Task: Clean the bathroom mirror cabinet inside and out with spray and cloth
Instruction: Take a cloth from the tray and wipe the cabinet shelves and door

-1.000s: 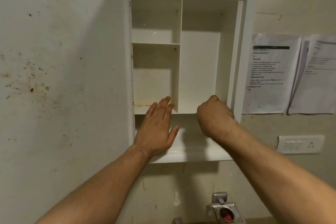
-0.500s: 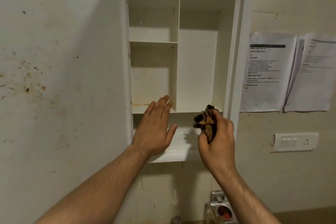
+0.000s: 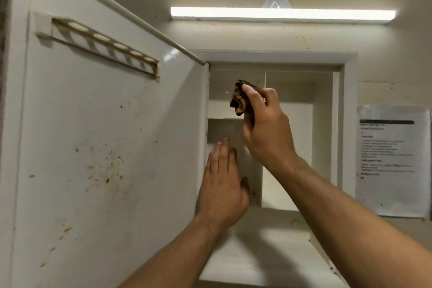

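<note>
At the open cabinet [image 3: 344, 124], right hand [image 3: 266, 134] grips the cloth [image 3: 239, 100].

The white wall cabinet [image 3: 348, 124] is seen from below, with a vertical divider [image 3: 257, 184] splitting its inside. Left of the divider a short shelf [image 3: 222, 130] shows its shaded underside. Below the divider a wide white panel [image 3: 268, 252] spans the whole cabinet. Far left of the divider, the open door [image 3: 105, 147] carries rusty brown specks.
</note>
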### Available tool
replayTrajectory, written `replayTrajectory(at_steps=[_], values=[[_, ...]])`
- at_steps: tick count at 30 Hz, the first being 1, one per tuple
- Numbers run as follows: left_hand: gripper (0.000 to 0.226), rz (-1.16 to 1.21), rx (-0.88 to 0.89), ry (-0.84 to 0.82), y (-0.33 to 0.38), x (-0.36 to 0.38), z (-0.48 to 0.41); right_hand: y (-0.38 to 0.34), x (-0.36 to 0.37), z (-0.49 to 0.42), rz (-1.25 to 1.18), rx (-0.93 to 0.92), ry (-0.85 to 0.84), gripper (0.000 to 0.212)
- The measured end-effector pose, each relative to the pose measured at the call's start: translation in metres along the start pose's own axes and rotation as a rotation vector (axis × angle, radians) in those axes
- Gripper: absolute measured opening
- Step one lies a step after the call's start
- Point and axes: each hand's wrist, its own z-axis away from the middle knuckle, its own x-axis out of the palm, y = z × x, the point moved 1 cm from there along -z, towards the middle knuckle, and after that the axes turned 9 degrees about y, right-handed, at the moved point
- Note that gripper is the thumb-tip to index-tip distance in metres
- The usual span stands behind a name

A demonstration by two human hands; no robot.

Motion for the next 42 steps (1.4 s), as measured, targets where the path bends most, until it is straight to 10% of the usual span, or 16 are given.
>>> replayTrajectory(at_steps=[6, 11, 19, 25, 31, 36, 42], values=[[0.079, -0.164, 0.002, 0.058, -0.004, -0.020, -0.068, 0.006, 0.049, -0.058, 0.373, -0.014, -0.415, 0.046], [0.076, -0.182, 0.059, 0.028, -0.016, -0.021, -0.072, 0.010, 0.080, -0.089, 0.385, 0.064, -0.422, 0.027], [0.039, -0.243, 0.130, 0.012, -0.024, -0.025, -0.069, 0.011, 0.087, -0.104, 0.296, -0.357, -0.893, 0.028], [0.030, -0.262, 0.148, 0.092, -0.025, -0.021, -0.065, 0.013, 0.064, -0.106, 0.781, -0.653, -0.557, 0.025], [0.026, -0.229, 0.125, 0.106, -0.022, -0.019, -0.066, 0.000, 0.062, -0.095, 1.117, -0.602, -0.773, 0.015], [0.031, -0.200, 0.117, 0.059, -0.023, -0.022, -0.065, -0.001, 0.048, -0.104, 0.801, -0.280, -0.907, 0.010], [0.042, -0.232, 0.109, 0.063, -0.021, -0.026, -0.068, 0.005, 0.021, -0.065, 0.103, 0.135, -0.309, 0.036]])
